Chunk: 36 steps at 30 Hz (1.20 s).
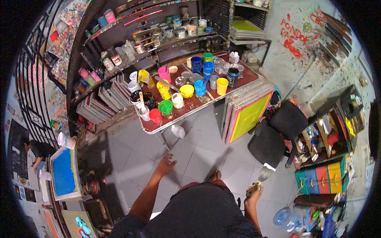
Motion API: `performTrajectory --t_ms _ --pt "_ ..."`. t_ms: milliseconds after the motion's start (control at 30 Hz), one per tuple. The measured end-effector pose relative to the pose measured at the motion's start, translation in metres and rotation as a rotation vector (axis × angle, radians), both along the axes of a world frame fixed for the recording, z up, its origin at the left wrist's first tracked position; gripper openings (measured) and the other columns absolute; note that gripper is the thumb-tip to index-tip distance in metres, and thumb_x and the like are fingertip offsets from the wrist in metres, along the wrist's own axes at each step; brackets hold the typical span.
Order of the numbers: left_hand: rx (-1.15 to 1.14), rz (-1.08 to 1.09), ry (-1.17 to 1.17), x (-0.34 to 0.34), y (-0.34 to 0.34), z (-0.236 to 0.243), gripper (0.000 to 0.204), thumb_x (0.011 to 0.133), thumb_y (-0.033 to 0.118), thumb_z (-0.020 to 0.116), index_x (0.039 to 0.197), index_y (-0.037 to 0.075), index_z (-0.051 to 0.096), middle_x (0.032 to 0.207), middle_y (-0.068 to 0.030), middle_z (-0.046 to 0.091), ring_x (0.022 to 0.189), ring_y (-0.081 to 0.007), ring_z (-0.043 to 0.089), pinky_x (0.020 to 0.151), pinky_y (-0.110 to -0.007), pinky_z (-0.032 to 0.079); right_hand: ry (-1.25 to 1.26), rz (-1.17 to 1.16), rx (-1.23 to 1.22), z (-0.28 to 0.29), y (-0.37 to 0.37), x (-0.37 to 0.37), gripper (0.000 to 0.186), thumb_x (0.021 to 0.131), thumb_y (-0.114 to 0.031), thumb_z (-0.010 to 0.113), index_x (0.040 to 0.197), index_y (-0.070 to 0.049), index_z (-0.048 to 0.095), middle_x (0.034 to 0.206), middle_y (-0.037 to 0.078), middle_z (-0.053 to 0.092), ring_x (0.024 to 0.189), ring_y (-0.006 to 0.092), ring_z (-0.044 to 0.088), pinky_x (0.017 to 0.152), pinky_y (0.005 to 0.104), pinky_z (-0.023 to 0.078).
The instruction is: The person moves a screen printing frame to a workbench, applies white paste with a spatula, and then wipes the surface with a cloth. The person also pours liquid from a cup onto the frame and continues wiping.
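Note:
My right hand point(253, 195) is closed round the handle of a putty knife point(265, 173), its broad metal blade pointing up and away from me. My left hand point(165, 164) hangs over the tiled floor with its fingers apart and nothing in it. Ahead stands a dark red table point(186, 109) crowded with paint pots. Among them are a green tub point(165, 107), a red cup point(155, 116), a yellow tub point(187, 91), a blue cup point(200, 88) and a yellow cup point(222, 86). A white tub point(177, 100) stands near the front edge.
Framed screens point(248, 115) lean against the table's right end. A black chair point(270, 139) stands right of them. Shelves of jars point(180, 31) line the back. A blue screen point(64, 172) is at left, near another person point(39, 152). Coloured drawers point(321, 178) and a water bottle point(286, 219) are at right.

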State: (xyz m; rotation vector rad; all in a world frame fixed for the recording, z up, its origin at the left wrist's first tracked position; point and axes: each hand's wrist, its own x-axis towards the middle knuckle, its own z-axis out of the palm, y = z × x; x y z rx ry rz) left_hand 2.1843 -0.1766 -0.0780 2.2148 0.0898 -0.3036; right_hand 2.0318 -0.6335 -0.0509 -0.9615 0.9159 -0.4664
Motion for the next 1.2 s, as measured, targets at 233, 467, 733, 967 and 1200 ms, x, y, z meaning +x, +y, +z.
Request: performTrajectory --t_ms 233,467,733,967,1200 --pt "0.023 0.035 -0.235 0.126 -0.076 0.032 0.054 0.085 0.03 0.07 0.127 0.0 0.051 0.117 -0.0239 0.06 0.101 -0.0364 0.062 0.088 -0.044 0.049 -0.059 0.035 -0.223 0.047 -0.093 0.164 0.026 0.098 -0.027 0.049 0.119 -0.013 0.049 0.096 0.004 0.06 0.063 0.0125 0.056 0.048 0.0239 0.044" --pt "0.096 0.14 -0.556 0.413 -0.102 0.109 0.051 0.082 0.03 0.071 0.12 -0.001 0.055 0.111 -0.0241 0.061 0.103 -0.0416 0.058 0.088 -0.047 0.048 0.078 -0.052 -0.13 0.026 -0.119 0.262 0.036 0.096 -0.037 0.05 0.125 -0.015 0.049 0.102 0.004 0.061 0.071 0.0163 0.058 0.055 0.0293 0.047" --pt "0.796 -0.178 -0.328 0.768 -0.007 -0.049 0.056 0.079 0.042 0.068 0.118 0.004 0.055 0.115 -0.0265 0.061 0.107 -0.0437 0.06 0.088 -0.05 0.051 0.259 -0.196 -0.097 0.03 -0.056 0.368 0.035 0.096 -0.042 0.05 0.117 -0.014 0.053 0.103 0.003 0.06 0.081 0.0143 0.057 0.063 0.03 0.049" --pt "0.558 0.114 0.042 0.885 -0.034 -0.094 0.067 0.08 0.041 0.067 0.131 0.005 0.042 0.133 -0.0223 0.048 0.124 -0.044 0.047 0.096 -0.053 0.046 0.407 -0.471 -0.021 0.003 -0.031 0.392 0.037 0.093 -0.044 0.053 0.116 -0.016 0.054 0.098 0.002 0.059 0.075 0.0163 0.057 0.058 0.0307 0.047" --pt "0.665 0.145 -0.023 0.96 -0.01 -0.172 0.084 0.075 0.041 0.073 0.141 0.006 0.035 0.134 -0.0213 0.047 0.12 -0.0446 0.049 0.094 -0.054 0.047 0.527 -0.475 -0.087 0.004 -0.022 0.433 0.04 0.094 -0.045 0.051 0.125 -0.02 0.05 0.109 0.004 0.06 0.075 0.0181 0.057 0.058 0.0325 0.047"
